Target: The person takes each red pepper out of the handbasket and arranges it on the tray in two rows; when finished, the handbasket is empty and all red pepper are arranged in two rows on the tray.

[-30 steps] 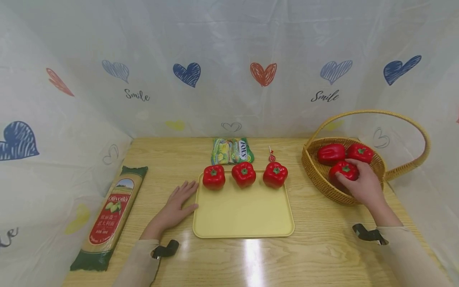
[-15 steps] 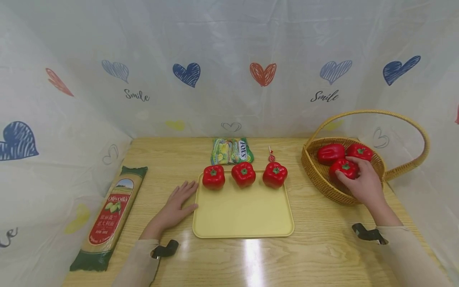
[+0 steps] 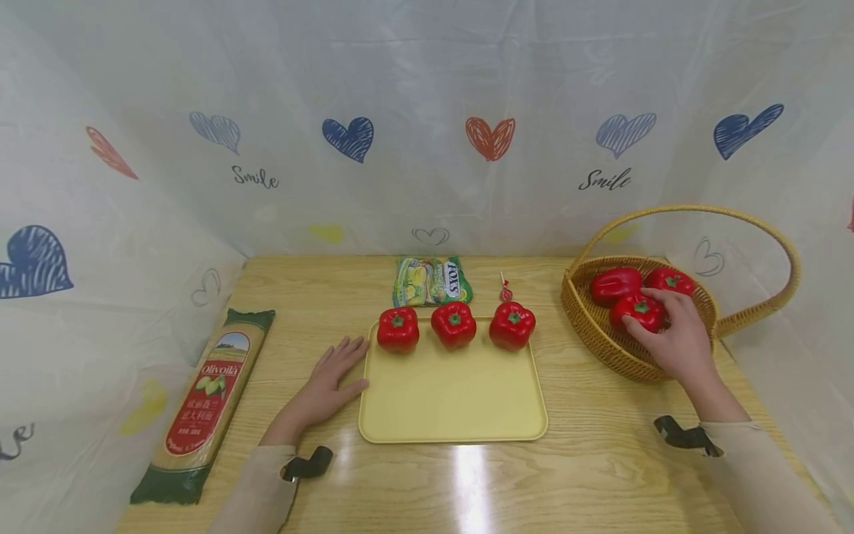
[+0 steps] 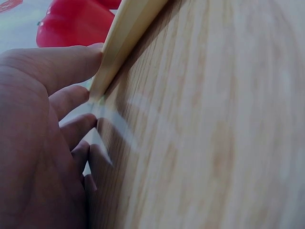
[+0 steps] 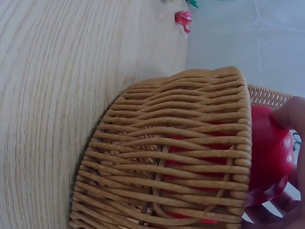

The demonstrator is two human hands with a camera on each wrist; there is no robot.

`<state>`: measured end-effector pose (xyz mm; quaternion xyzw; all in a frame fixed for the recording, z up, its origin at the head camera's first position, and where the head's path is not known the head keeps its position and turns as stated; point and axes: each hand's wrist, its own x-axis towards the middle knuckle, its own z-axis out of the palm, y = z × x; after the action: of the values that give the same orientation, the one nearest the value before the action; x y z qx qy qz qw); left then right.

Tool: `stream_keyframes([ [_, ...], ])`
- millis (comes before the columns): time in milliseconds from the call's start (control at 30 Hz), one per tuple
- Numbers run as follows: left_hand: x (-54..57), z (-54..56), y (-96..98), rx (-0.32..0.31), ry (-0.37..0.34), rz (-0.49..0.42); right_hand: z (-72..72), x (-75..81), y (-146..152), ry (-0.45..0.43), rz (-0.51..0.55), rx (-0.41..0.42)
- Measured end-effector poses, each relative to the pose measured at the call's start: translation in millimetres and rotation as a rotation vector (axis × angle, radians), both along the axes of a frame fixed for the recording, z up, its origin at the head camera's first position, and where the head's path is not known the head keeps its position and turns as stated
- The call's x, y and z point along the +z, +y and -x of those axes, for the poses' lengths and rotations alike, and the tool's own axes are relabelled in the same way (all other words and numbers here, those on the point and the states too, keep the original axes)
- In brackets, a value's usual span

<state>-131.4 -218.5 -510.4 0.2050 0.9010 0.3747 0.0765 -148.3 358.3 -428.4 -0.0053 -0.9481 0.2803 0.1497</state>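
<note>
Pale wooden table (image 3: 600, 460), and the right hand (image 3: 682, 339) pinches a glossy red pepper (image 3: 630, 313), whose slickness could let it slip in the right-side brown wicker basket (image 3: 600, 348), left hand (image 3: 325, 380) spread against the yellow tray (image 3: 454, 404).

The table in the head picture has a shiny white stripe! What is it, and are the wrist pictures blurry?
Head view: glare on the table below the tray, probably reflected light; left wrist view: the wood looks soft and blurry, the left hand dim; right wrist view: the basket's weave is fairly sharp, the lollipop fuzzier.
</note>
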Motion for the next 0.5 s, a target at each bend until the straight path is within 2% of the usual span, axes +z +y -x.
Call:
stream_keyframes([
  [500, -0.9, 0.4, -0.2, 0.004, -0.011, 0.005, -5.0, 9.0, -7.0, 0.004, 0.018, 0.027],
])
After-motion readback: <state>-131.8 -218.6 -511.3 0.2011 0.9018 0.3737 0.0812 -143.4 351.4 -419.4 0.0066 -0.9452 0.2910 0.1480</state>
